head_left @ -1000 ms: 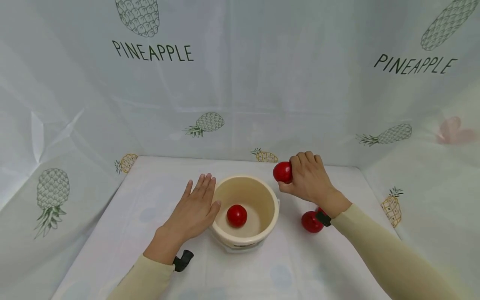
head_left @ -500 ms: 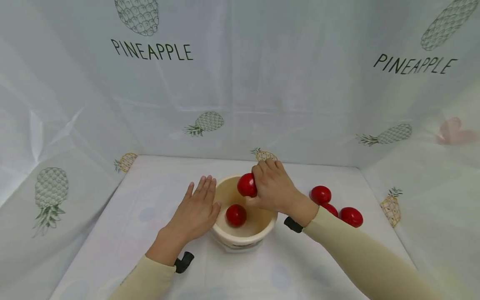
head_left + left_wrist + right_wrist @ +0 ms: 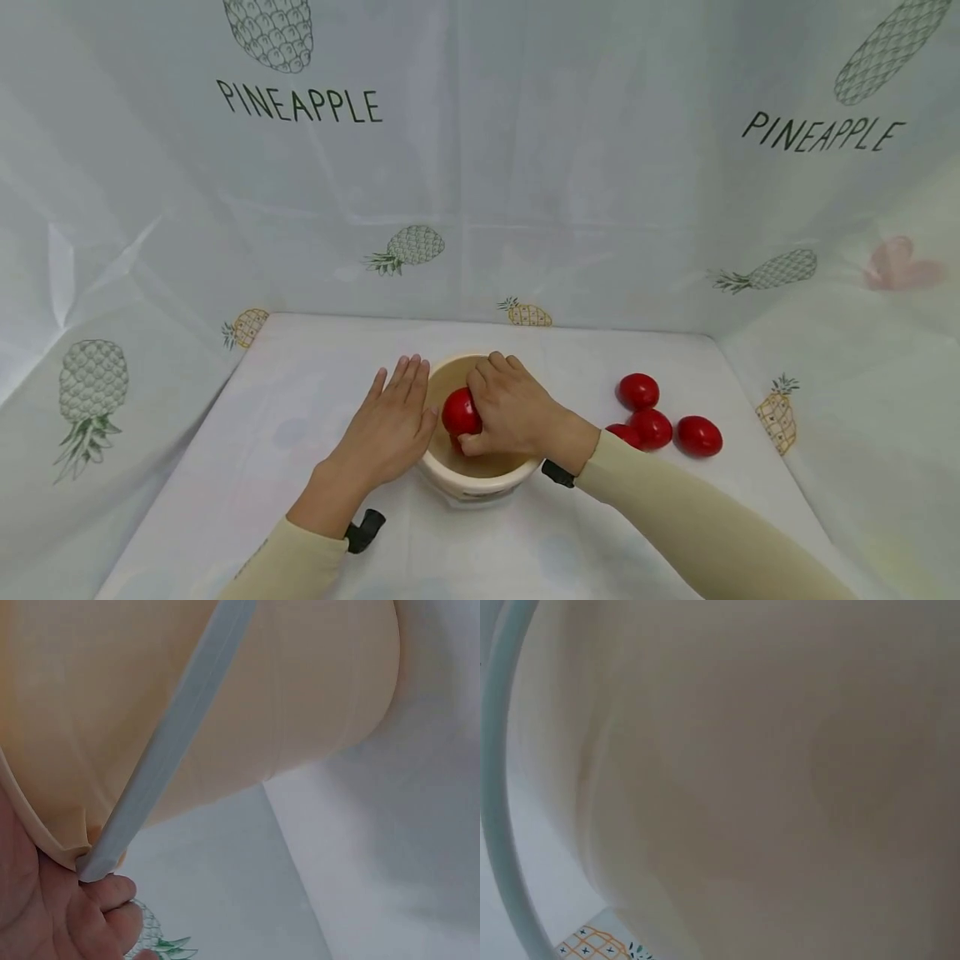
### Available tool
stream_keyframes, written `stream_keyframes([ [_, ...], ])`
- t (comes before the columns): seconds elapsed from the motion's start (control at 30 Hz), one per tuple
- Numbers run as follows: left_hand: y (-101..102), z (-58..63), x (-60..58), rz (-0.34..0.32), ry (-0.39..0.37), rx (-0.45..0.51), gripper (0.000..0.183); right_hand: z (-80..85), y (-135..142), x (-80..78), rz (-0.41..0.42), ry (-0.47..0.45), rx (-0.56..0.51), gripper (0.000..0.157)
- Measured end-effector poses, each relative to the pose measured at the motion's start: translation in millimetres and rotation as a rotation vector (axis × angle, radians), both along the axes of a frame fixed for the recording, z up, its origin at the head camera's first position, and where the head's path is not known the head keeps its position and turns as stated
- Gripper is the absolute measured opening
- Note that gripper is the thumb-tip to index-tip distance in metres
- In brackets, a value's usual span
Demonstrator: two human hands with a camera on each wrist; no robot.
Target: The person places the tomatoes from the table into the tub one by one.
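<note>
A cream bucket (image 3: pixel 480 485) stands mid-table in the head view. My right hand (image 3: pixel 513 408) reaches down inside it, fingers curled around a glossy red round fruit (image 3: pixel 459 411). Just beneath that, another red fruit (image 3: pixel 455 444) shows partly, mostly covered. Along the left rim my left hand (image 3: pixel 392 427) rests with straight fingers held together. The left wrist view has this hand (image 3: pixel 94 915) at the rim, beside the bucket's grey handle (image 3: pixel 169 742). Filling the right wrist view is the bucket's outer wall (image 3: pixel 742 787); the right hand is out of sight there.
Several red fruits (image 3: pixel 651 429) lie in a loose group right of the bucket, one partly behind the right sleeve (image 3: pixel 660 508). A white cloth printed with pineapples (image 3: pixel 417 245) hangs behind the white-covered table (image 3: pixel 330 350).
My right hand has carried the red fruit leftward from beside the bucket, over its rim and down inside. My left hand has stayed at the left rim.
</note>
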State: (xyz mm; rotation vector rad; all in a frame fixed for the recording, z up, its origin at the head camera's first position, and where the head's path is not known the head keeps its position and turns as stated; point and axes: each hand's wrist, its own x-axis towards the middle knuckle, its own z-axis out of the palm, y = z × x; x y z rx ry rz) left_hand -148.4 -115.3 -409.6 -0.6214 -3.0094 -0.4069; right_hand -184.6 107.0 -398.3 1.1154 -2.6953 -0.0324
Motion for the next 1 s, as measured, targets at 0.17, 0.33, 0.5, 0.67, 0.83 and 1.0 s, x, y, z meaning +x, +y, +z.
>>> stream_keyframes([
  [0.17, -0.7, 0.3, 0.2, 0.001, 0.012, 0.005, 0.067, -3.9, -2.7, 2.3, 0.018, 0.008, 0.038, 0.058],
  [0.33, 0.3, 1.0, -0.7, 0.001, 0.013, 0.002, 0.067, -6.3, -6.1, 4.7, 0.066, 0.029, 0.114, 0.063],
  [0.5, 1.2, 0.8, 0.3, 0.002, 0.006, 0.004, 0.067, -10.1, -9.8, 7.7, 0.089, -0.002, 0.149, 0.065],
  [0.67, 1.1, 1.2, 1.3, 0.008, 0.003, 0.006, 0.067, -11.9, -11.3, 8.4, 0.072, -0.010, 0.165, 0.067],
  [0.83, 1.1, 0.5, 1.3, 0.006, 0.003, 0.008, 0.067, -12.1, -11.3, 8.7, 0.077, -0.017, 0.156, 0.066],
  [1.0, 1.4, 0.8, 0.8, 0.010, 0.005, 0.003, 0.067, -11.2, -11.1, 8.4, 0.086, -0.020, 0.146, 0.066],
])
